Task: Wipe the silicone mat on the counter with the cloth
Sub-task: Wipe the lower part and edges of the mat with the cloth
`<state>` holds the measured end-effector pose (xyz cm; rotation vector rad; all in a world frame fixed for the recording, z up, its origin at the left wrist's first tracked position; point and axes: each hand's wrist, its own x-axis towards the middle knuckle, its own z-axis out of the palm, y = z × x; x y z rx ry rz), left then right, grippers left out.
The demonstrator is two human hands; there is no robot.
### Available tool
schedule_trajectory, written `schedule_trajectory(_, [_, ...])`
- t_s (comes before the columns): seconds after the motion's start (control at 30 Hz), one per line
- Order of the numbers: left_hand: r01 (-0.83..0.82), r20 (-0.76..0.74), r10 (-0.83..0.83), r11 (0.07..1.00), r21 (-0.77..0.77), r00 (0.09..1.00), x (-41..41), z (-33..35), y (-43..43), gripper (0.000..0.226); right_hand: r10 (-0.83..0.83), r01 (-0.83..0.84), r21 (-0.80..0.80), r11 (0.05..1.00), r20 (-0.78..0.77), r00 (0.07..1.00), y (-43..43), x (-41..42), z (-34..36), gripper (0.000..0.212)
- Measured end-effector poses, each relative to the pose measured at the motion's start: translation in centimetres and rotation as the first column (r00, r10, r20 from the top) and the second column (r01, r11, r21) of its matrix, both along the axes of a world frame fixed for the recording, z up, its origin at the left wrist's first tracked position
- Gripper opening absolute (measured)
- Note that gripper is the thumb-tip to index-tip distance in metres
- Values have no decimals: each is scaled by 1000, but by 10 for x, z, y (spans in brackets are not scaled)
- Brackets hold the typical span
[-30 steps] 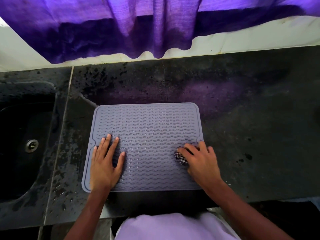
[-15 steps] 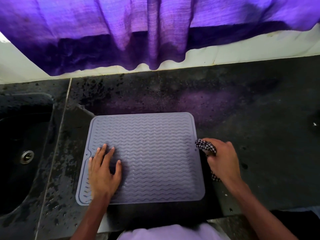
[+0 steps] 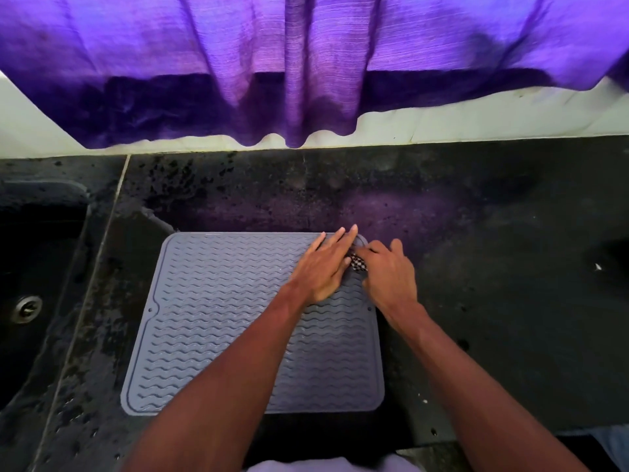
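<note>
Right hand (image 3: 391, 277) curled tight round the cloth (image 3: 358, 262), a black-and-white checked wad; on my feed only a small patch of it shows between the two hands. Cloth sits at the far right corner of the silicone mat (image 3: 221, 318); it looks pressed to the surface there, though I can't be sure, the knuckles crowd that spot. Left hand (image 3: 323, 270) palm down on the same corner, fingers straight and relaxed, holding nothing, tips reaching just past the far edge, its side touching the cloth. Both forearms cross the right half of the mat. Mat grey, wavy ridges, flat on the dark speckled tabletop (image 3: 493, 301), close to the near edge. Sink (image 3: 51, 212) at far left, metal drain (image 3: 29, 308) visible in it. Purple curtain (image 3: 306, 63) hangs over the pale wall (image 3: 476, 120) behind
</note>
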<state>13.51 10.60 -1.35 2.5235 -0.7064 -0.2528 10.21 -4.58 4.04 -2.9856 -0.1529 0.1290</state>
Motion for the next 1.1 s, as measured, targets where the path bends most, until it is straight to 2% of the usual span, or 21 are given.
schedule_trajectory(0.1, [35,64,-43,993,111,997,-3,-9,2,59,-1,2,2,1000,-47,999,-2,-10,1,53])
schedule_trajectory(0.27, [51,16,-51,999,-13,999,-2,-5,7,71,0,4,63,998,-64,998,-7,-39,-1,58])
schedule_trajectory(0.4, [38,107,-50,993,114,993,-3,-9,4,67,30,-22,82,996,-96,995,-9,-62,-1,64])
schedule_trajectory(0.63, [7,173,-36,986,166,984,-3,-15,0,61,99,-94,91,991,-61,993,-10,-99,0,74])
schedule_trajectory(0.8, [-6,185,-29,983,184,982,-3,-16,0,62,131,-115,108,987,-152,980,-17,-135,2,82])
schedule_trajectory(0.9, [-17,191,-18,983,180,981,-3,-17,-1,62,134,-112,110,988,-222,966,-20,-153,8,81])
schedule_trajectory(1.0, [-24,191,-9,985,172,982,-3,-17,-1,62,136,-113,91,989,-312,940,-23,-147,21,68])
schedule_trajectory(1.1, [-27,193,-8,984,175,981,-3,-17,-1,62,74,14,232,973,-366,928,-26,-120,36,60])
